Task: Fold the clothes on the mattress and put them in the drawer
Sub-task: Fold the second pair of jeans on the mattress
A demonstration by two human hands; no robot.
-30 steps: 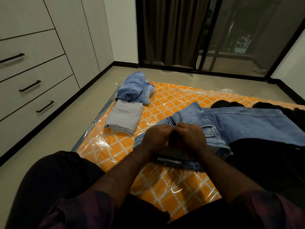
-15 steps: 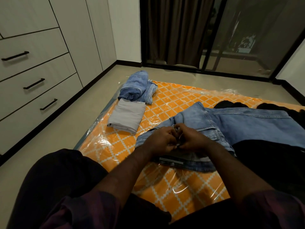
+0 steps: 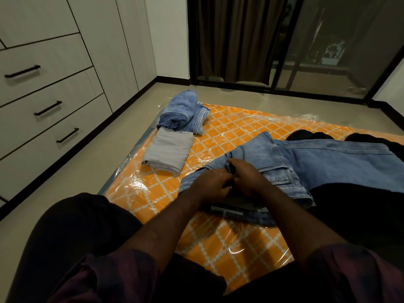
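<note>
Hands, left and right, pinched the waistband of the jeans lying unfolded on the mattress; I judged the plastic cover could let the denim slide, skewing any fold.

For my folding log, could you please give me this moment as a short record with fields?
in work: light blue jeans spread on the orange mattress
left hand: grips the jeans at the waist
right hand: grips the jeans at the waist
already folded: grey cloth, rolled blue jeans behind it
still loose: dark clothes on the right
drawers: all closed
</note>
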